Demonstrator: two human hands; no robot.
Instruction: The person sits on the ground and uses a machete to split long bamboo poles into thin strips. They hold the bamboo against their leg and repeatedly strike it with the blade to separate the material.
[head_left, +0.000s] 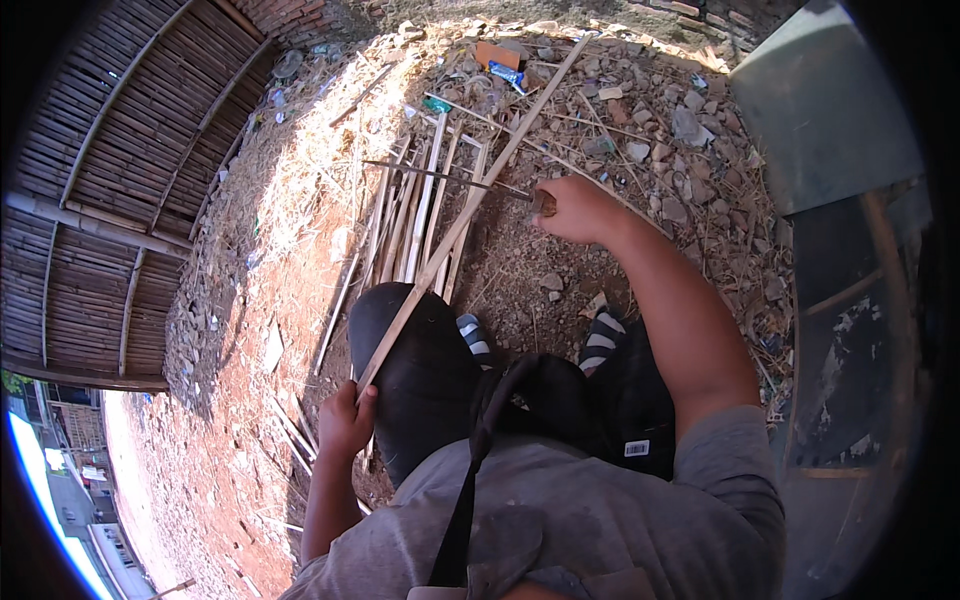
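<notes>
My left hand [345, 422] is closed around the near end of a long, flat bamboo or wooden strip [428, 272]. The strip slants over my left knee [405, 330] and away to the far right across the rubble. My right hand [582, 212] grips the short handle of a long knife [430, 174] with a narrow, dark blade. Its blade points left and crosses the strip beyond the knee; whether it touches the strip I cannot tell. Under the blade, several pale strips [412, 222] lie in a loose bundle on the ground.
Stones, brick pieces and dry straw cover the ground [650, 150]. A blue wrapper [507, 76] lies among them. A slatted bamboo wall [110, 110] stands left, grey panels [830, 110] right. My feet in striped footwear [600, 340] are close below the knife.
</notes>
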